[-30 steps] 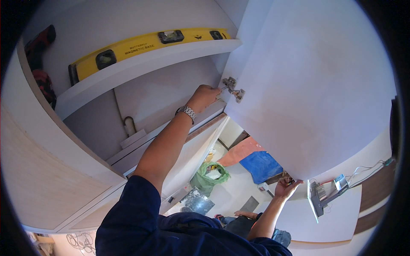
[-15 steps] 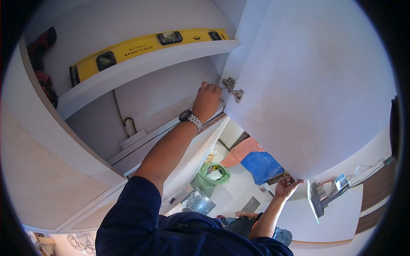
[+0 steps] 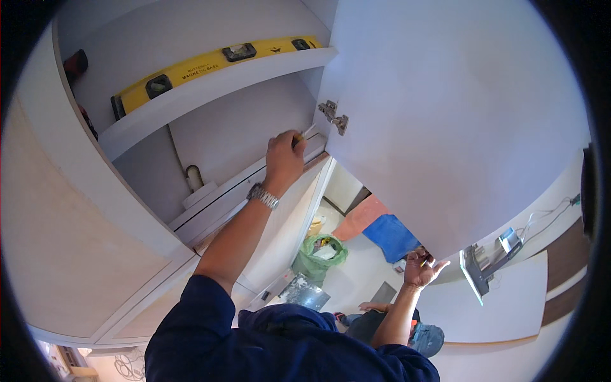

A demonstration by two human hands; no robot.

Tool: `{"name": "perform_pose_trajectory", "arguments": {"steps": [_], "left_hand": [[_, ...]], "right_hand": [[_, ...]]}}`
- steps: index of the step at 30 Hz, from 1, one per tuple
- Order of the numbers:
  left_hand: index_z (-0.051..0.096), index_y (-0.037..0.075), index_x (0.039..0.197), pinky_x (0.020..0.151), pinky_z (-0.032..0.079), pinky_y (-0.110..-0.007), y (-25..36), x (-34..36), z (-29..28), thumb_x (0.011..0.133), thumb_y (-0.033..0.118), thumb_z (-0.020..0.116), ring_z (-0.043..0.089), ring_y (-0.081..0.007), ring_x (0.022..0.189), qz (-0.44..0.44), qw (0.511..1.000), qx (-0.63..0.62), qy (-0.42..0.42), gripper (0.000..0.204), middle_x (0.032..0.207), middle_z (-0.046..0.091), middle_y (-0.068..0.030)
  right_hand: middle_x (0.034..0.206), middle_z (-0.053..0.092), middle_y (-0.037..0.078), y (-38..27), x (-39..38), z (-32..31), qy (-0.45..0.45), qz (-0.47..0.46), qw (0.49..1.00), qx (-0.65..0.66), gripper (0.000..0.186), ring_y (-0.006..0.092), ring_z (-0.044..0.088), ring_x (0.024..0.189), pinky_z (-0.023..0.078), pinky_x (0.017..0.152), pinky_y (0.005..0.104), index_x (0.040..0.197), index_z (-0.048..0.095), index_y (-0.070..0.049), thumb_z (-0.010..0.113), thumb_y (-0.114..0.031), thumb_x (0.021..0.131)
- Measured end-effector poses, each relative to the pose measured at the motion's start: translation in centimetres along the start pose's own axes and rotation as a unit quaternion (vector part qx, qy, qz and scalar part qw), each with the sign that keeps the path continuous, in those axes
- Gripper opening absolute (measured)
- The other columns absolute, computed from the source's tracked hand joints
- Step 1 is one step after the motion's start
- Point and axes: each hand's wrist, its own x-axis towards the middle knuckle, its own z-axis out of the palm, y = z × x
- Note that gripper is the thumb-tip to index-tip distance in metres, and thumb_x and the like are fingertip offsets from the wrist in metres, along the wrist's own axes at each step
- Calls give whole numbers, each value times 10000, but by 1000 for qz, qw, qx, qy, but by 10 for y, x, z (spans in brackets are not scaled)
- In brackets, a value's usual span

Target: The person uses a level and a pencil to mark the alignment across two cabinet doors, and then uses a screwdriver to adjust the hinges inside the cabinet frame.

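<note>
Yellow-and-dark-handled screwdriver with a slim metal shaft: drawn back from the hinge since the earlier frame, its tip now apart from the metal; the whole view has shifted a little too.
Left hand: fingers pinched round that handle, shaft slanting up and away toward the door; a silver-coloured metal wristwatch sits at its wrist.
Silver-coloured metal cabinet hinge: just beyond the screwdriver's tip, up and to the right of the left hand, joining door and cabinet side; its screw heads are too small to make out.
Tip at the hinge: in my judgement the shaft works best straight in line with a screw, seated fully before turning, with steady pressure so it does not slip and scratch the panel.
Large smooth white door panel: between the hands, standing open; keeping it still would help the tip stay seated.
Right hand: at the door's lower edge, thumb spread, other fingers curled; I cannot tell whether they pinch anything.
Long yellow spirit level: on the white shelf, above the left hand.
Green plastic sack: below, between the hands.
</note>
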Motion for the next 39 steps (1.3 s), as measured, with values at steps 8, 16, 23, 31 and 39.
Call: {"name": "perform_pose_trajectory", "arguments": {"steps": [8, 16, 23, 31, 39], "left_hand": [[595, -11, 1209, 806, 522, -355, 13, -113, -69, 976, 165, 653, 635, -228, 912, -20, 986, -127, -108, 298, 1033, 673, -144], [552, 6, 1265, 769, 500, -296, 12, -158, -168, 972, 92, 658, 589, -136, 842, -56, 947, -260, -178, 324, 971, 634, -58], [486, 0, 1346, 858, 509, -292, 23, -198, -238, 1018, 137, 613, 599, -126, 977, -59, 925, -341, -155, 378, 1090, 653, -77], [479, 7, 1323, 866, 507, -324, 49, -238, -302, 1041, 186, 571, 620, -179, 1028, -13, 918, -395, -25, 346, 1125, 639, -101], [505, -5, 1259, 828, 509, -315, 56, -262, -332, 1037, 174, 573, 602, -156, 926, -48, 950, -303, 54, 293, 1060, 648, -106]], "right_hand": [[1257, 639, 111, -23, -53, -42, -163, 168, 972, 26, 485, 330, 597, 1111, 534, 830, 461, 1332, 583, -97, 627, -402, 958], [1156, 581, 198, 23, -95, -2, -218, 431, 876, -13, 644, 340, 598, 1089, 569, 776, 432, 1325, 511, 1, 677, -450, 896], [1056, 612, 112, 102, -143, -4, -170, 590, 789, -38, 502, 288, 604, 942, 491, 795, 398, 1200, 592, -37, 678, -421, 890], [1091, 672, 112, 228, -194, 63, -196, 599, 755, -181, 176, 280, 651, 996, 530, 891, 444, 1136, 607, -3, 606, -116, 1001], [987, 666, 143, 264, -225, 133, -164, 560, 785, -208, 157, 254, 659, 878, 569, 828, 398, 991, 599, 14, 637, -138, 1003]]}}
